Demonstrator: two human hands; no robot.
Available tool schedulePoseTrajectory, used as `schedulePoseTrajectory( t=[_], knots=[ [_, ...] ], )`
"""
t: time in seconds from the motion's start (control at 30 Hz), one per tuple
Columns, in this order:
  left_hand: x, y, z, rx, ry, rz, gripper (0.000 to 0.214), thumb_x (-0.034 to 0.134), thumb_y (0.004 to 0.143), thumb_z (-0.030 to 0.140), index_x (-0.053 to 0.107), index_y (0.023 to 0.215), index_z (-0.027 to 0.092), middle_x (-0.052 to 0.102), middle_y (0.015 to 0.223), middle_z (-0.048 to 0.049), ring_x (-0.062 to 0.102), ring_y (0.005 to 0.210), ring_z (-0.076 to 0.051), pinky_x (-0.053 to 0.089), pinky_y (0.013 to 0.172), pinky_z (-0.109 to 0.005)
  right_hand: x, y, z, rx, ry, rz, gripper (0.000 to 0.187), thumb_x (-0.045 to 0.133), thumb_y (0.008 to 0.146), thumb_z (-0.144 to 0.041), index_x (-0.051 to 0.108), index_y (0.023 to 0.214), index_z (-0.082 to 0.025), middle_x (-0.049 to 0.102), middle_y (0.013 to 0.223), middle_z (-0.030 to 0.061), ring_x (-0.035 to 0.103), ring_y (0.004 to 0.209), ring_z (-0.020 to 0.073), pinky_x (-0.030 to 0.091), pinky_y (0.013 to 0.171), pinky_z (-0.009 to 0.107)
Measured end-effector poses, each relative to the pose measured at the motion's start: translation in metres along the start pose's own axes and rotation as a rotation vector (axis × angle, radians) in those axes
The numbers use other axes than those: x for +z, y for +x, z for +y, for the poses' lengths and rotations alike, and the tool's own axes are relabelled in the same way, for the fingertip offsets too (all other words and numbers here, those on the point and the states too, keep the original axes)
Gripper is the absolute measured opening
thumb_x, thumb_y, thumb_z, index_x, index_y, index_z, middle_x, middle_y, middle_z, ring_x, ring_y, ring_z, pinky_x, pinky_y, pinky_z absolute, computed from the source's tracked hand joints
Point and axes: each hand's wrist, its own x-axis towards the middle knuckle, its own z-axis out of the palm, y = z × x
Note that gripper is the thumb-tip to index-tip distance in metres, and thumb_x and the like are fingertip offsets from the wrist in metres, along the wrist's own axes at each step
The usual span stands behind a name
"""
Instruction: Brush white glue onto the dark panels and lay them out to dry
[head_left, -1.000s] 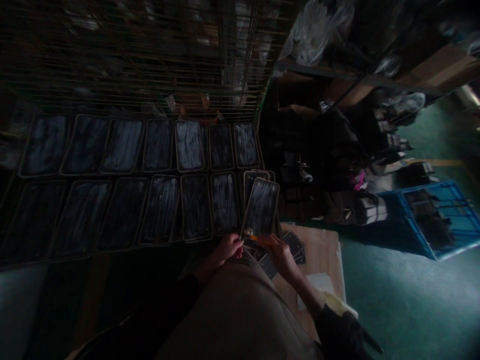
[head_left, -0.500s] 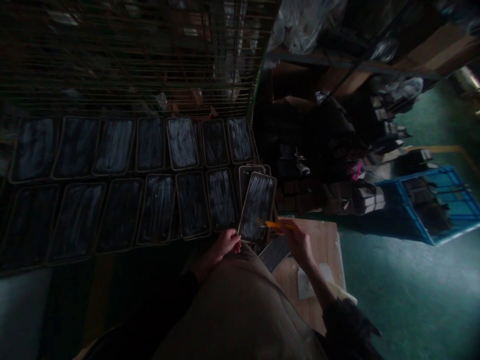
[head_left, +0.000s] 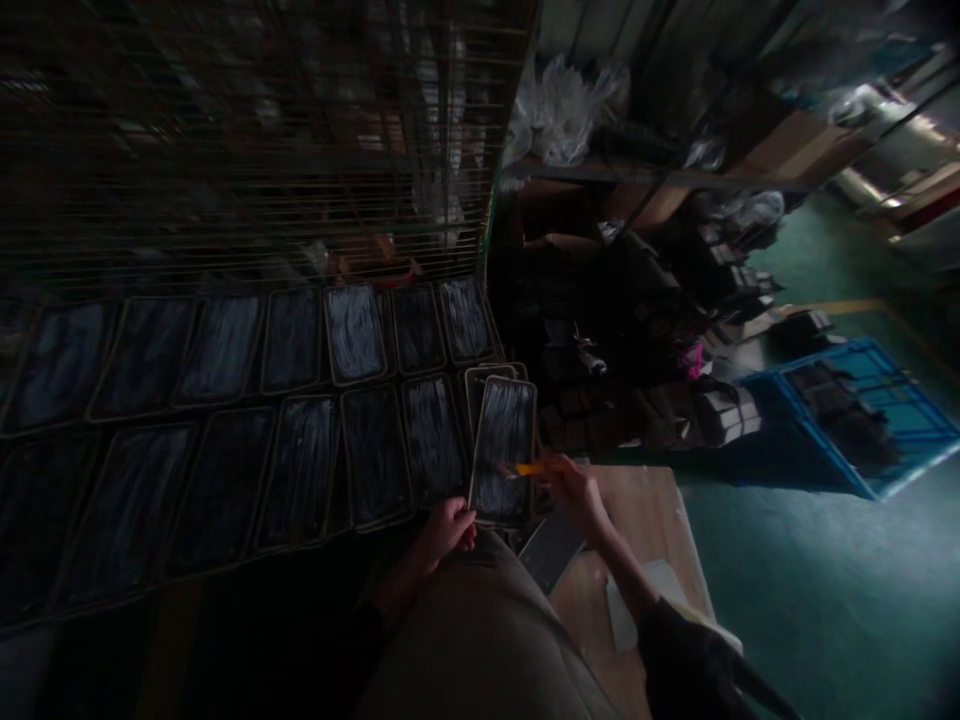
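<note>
A dark rectangular panel (head_left: 504,430) with a pale rim and whitish streaks lies tilted over another similar panel (head_left: 478,385). My left hand (head_left: 450,527) pinches its lower left corner. My right hand (head_left: 574,490) is closed round the orange handle of a brush (head_left: 529,468); the brush's tip is over the streaked face of the panel, and blur hides whether it touches. Left of these, similar streaked panels (head_left: 375,455) lie in two rows, one row behind the other. Under my right wrist a dark flat piece (head_left: 553,548) rests partly on a wooden board.
Behind the panels stands a wire rack (head_left: 300,200). The wooden board (head_left: 645,500) at right carries a pale sheet (head_left: 660,580). Dark bundles and boxes (head_left: 727,412) crowd the right side, near a blue crate (head_left: 795,425) on the green floor (head_left: 825,600). Clear plastic bags (head_left: 566,105) sit on a shelf.
The head view has tilted up, so the scene sits lower in the picture. My left hand still grips the panel's corner; the brush has shifted slightly over the panel's face.
</note>
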Motion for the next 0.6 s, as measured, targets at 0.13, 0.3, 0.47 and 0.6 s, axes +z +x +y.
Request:
schedulePoseTrajectory(
  t=[0.13, 0.3, 0.47, 0.6],
  knots=[
    [0.001, 0.002, 0.0, -0.035, 0.022, 0.007, 0.025, 0.059, 0.079, 0.037, 0.047, 0.07, 0.018, 0.057, 0.051, 0.0037, 0.055, 0.039, -0.01, 0.038, 0.039, -0.019, -0.003, 0.034, 0.013, -0.079, -0.064, 0.149, 0.026, 0.048, 0.095, -0.038, 0.063, 0.103, -0.019, 0.07, 0.095, 0.0066, 0.069, 0.081, 0.0183, 0.058, 0.071, 0.03],
    [0.002, 0.003, -0.002, -0.057, 0.009, -0.004, 0.026, 0.057, 0.08, 0.041, 0.048, 0.074, 0.018, 0.058, 0.054, 0.0038, 0.056, 0.041, -0.01, 0.04, 0.042, -0.02, -0.014, 0.084, 0.022, -0.17, -0.141, 0.376, 0.031, 0.043, 0.096, -0.04, 0.063, 0.106, -0.019, 0.069, 0.093, 0.007, 0.066, 0.083, 0.0186, 0.057, 0.074, 0.032],
    [0.003, 0.001, -0.003, -0.106, -0.099, -0.013, 0.032, 0.059, 0.078, 0.047, 0.05, 0.085, 0.018, 0.06, 0.059, 0.0025, 0.06, 0.047, -0.013, 0.044, 0.046, -0.023, 0.006, 0.077, 0.009, -0.234, -0.242, 0.274, 0.026, 0.045, 0.095, -0.035, 0.065, 0.104, -0.02, 0.067, 0.094, 0.0088, 0.064, 0.087, 0.0196, 0.055, 0.078, 0.032],
    [0.003, -0.002, 0.001, -0.108, -0.198, -0.058, 0.041, 0.064, 0.074, 0.051, 0.048, 0.094, 0.019, 0.065, 0.065, -0.0004, 0.066, 0.054, -0.017, 0.047, 0.049, -0.025, 0.012, 0.039, -0.004, -0.136, -0.24, 0.137, 0.022, 0.047, 0.095, -0.033, 0.064, 0.104, -0.021, 0.068, 0.093, 0.008, 0.067, 0.081, 0.0203, 0.056, 0.071, 0.031]
  ],
)
